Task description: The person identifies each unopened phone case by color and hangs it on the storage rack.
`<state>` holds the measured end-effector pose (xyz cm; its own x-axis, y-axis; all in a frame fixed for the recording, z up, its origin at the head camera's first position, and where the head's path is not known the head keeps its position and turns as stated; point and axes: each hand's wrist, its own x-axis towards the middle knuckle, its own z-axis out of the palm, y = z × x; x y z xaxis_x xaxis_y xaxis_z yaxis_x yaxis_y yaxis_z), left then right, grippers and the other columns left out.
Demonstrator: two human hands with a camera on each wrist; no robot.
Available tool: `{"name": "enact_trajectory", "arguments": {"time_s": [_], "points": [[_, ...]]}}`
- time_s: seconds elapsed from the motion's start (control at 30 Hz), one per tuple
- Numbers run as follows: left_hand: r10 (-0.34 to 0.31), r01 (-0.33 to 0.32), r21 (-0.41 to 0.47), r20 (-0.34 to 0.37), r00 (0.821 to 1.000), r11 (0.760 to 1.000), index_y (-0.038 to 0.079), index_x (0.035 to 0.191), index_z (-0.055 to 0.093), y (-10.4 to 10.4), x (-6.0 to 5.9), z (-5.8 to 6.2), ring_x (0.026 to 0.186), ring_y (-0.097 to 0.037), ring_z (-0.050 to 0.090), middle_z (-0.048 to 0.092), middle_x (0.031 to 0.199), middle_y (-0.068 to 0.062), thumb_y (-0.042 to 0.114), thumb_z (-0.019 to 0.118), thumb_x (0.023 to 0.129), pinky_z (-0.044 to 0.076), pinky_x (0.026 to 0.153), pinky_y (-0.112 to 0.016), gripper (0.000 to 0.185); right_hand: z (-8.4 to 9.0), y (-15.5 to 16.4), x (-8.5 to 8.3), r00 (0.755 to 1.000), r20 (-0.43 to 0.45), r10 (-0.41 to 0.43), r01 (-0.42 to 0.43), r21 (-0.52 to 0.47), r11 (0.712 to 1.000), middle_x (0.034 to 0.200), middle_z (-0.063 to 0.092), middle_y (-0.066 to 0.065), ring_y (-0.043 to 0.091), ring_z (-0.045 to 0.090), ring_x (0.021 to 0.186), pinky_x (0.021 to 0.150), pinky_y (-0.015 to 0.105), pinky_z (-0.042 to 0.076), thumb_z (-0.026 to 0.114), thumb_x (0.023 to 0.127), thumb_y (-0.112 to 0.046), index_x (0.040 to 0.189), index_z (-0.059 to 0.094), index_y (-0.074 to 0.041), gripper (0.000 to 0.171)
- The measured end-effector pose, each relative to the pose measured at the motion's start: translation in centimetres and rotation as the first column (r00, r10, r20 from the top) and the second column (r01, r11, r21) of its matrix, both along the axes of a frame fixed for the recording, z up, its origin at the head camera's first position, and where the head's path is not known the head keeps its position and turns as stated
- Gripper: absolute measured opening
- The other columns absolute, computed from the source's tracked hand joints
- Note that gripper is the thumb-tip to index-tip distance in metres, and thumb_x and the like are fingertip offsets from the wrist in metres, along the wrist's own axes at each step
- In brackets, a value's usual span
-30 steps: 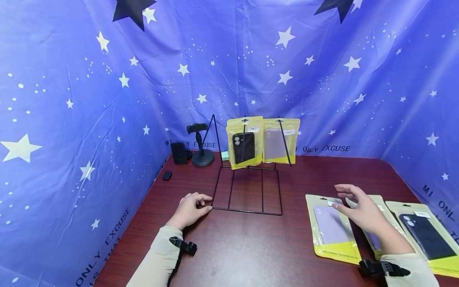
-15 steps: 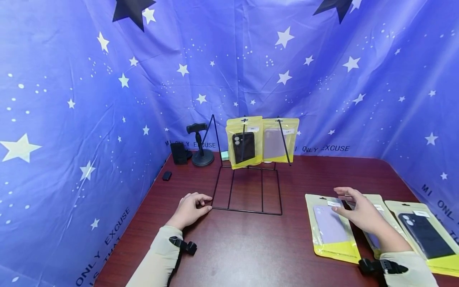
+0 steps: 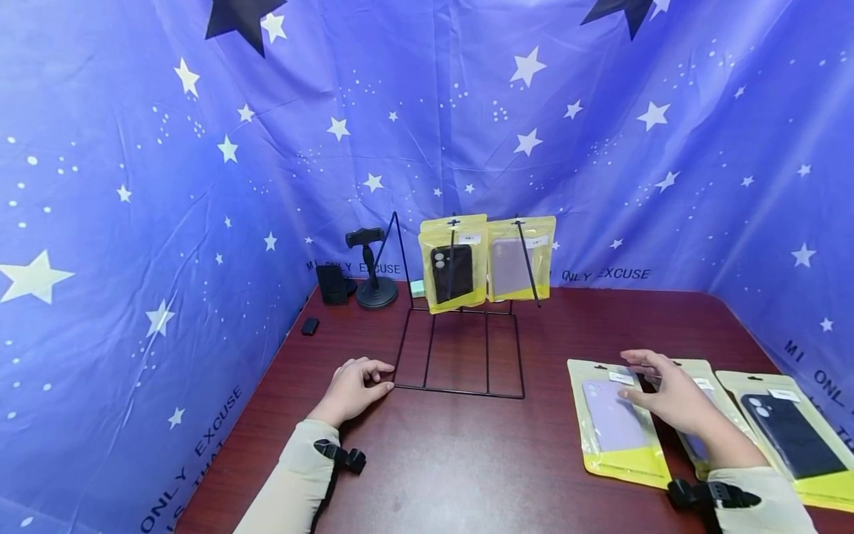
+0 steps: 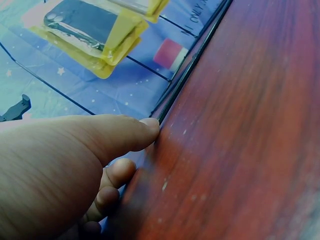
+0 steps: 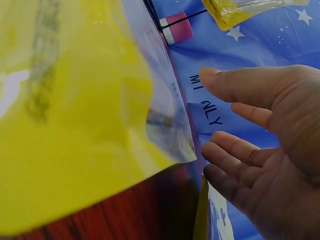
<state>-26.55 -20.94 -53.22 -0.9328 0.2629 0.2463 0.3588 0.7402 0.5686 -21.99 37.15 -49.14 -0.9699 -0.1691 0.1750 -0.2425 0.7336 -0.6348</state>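
A black wire display rack (image 3: 460, 356) stands mid-table, with two yellow packets hung on it, one holding a black phone case (image 3: 452, 271) and one a pale case (image 3: 517, 263). My left hand (image 3: 360, 380) rests on the table at the rack's front left corner. Its thumb (image 4: 135, 132) touches the base wire (image 4: 185, 80) and its fingers are loosely curled beneath. My right hand (image 3: 660, 386) hovers with fingers spread over three flat packets: a purple case (image 3: 617, 430), one partly hidden under the hand (image 3: 697, 449), and a black case (image 3: 787, 437). It holds nothing (image 5: 260, 150).
A black phone holder on a round base (image 3: 373, 274) and a dark block (image 3: 331, 284) stand at the back left. A small black item (image 3: 310, 326) lies near the left edge. Blue star-print cloth (image 3: 133, 222) walls in the table. Bare red-brown tabletop (image 3: 467, 460) lies in front.
My right hand has sunk slightly closer to the packets. The left hand and the rack have not moved.
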Motion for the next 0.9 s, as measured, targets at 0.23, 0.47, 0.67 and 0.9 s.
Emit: {"name": "enact_trajectory", "arguments": {"time_s": [0.23,0.47,0.67,0.9], "points": [[-0.005,0.005,-0.003,-0.007,1.0,1.0,0.029,0.115,0.08,0.1,0.0,0.1,0.085,-0.01,0.051,0.056,0.083,0.016,0.029,0.087,0.088,0.035,0.086,-0.042,0.027,0.0,0.0,0.1,0.999,0.048,0.003,-0.004,0.023,1.0,0.136,0.058,0.032,0.054,0.055,0.125,0.1,0.068,0.041,0.088,0.085,-0.013,0.144,0.051,0.005,0.072],[-0.005,0.005,0.006,-0.007,1.0,1.0,0.028,0.114,0.08,0.0,0.0,0.0,0.084,-0.011,0.051,0.056,0.083,0.015,0.028,0.088,0.087,0.034,0.087,-0.042,0.028,0.3,0.2,0.3,0.998,0.065,-0.014,0.012,0.02,1.0,0.137,0.058,0.031,0.055,0.054,0.126,0.1,0.068,0.041,0.089,0.085,-0.016,0.144,0.051,0.004,0.073],[-0.003,0.003,0.009,-0.006,1.0,1.0,0.029,0.114,0.08,0.0,0.0,-0.1,0.084,-0.011,0.051,0.056,0.083,0.016,0.029,0.087,0.088,0.034,0.088,-0.043,0.027,0.7,2.2,0.5,0.995,0.081,-0.05,0.05,0.007,0.999,0.142,0.053,0.034,0.058,0.051,0.127,0.094,0.067,0.047,0.085,0.091,-0.024,0.148,0.048,0.003,0.073],[-0.006,0.006,-0.001,-0.036,0.999,1.0,0.028,0.113,0.08,0.0,0.0,-0.3,0.083,-0.01,0.05,0.056,0.083,0.015,0.029,0.087,0.087,0.035,0.084,-0.042,0.027,0.7,7.2,1.2,0.99,0.019,-0.141,0.141,-0.023,0.99,0.142,0.053,0.033,0.022,0.063,0.116,0.073,0.013,0.045,0.084,0.092,-0.028,0.149,0.048,0.004,0.075]]}}
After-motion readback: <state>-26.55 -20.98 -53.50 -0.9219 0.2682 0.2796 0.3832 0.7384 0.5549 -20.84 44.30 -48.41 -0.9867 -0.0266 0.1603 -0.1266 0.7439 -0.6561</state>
